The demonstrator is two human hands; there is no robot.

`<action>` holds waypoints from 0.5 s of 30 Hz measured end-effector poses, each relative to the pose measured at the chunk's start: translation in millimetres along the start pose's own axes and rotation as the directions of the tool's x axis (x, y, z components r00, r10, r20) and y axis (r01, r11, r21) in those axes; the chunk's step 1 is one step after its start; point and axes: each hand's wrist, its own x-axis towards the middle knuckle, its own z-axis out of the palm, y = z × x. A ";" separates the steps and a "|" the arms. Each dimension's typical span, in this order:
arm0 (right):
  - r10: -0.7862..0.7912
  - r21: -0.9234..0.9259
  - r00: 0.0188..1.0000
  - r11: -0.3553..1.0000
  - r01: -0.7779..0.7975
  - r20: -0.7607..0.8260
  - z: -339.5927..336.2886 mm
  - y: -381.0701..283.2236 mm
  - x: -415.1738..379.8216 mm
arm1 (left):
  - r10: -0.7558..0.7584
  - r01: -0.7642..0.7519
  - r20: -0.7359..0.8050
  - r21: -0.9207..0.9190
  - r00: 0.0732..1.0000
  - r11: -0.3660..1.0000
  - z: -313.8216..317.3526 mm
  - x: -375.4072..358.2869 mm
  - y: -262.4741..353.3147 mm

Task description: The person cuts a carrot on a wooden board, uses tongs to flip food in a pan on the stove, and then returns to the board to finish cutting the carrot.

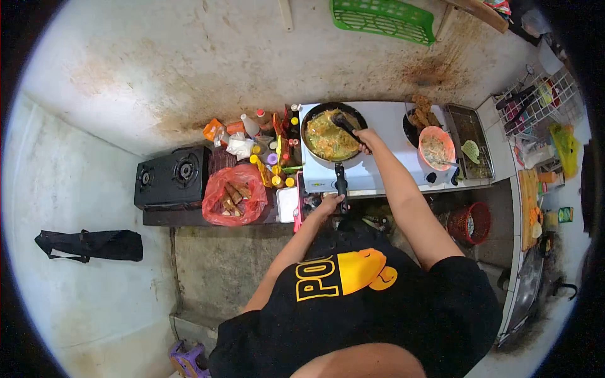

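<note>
Right hand holds black tool in round pan of yellow food. Left hand touches pan handle. Pink bowl sits on white stove.

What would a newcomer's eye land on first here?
Probably the yellow print on the black T-shirt, low in the middle. Above it, a pan of golden food sits left on the white stove, the right hand holding a black utensil in it, the left hand on its handle. Farther left lies a red plastic bag.

Yellow "PO" and an unclear letter on black T-shirt, small illegible label on white stove
</note>
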 end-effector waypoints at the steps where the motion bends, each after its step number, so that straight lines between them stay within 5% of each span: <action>1: 0.031 0.008 0.999 0.999 -0.031 0.028 0.6 5.3 10.5 | 0.003 -0.002 0.016 -0.038 1.000 0.999 0.5 -3.1 -4.4; 3: 0.051 -0.024 0.999 0.998 -0.050 0.003 -2.1 -2.9 20.5 | -0.008 0.008 0.019 -0.018 1.000 1.000 2.7 -2.3 2.7; 7: 0.157 0.000 0.966 0.987 -0.160 0.204 -16.9 -17.8 15.3 | 0.009 -0.009 0.015 0.020 1.000 1.000 3.7 -9.0 6.2; 15: 0.037 0.020 0.999 0.999 -0.037 -0.012 -20.2 15.8 -8.9 | -0.074 0.074 -0.074 0.006 0.995 0.997 10.2 -14.5 9.7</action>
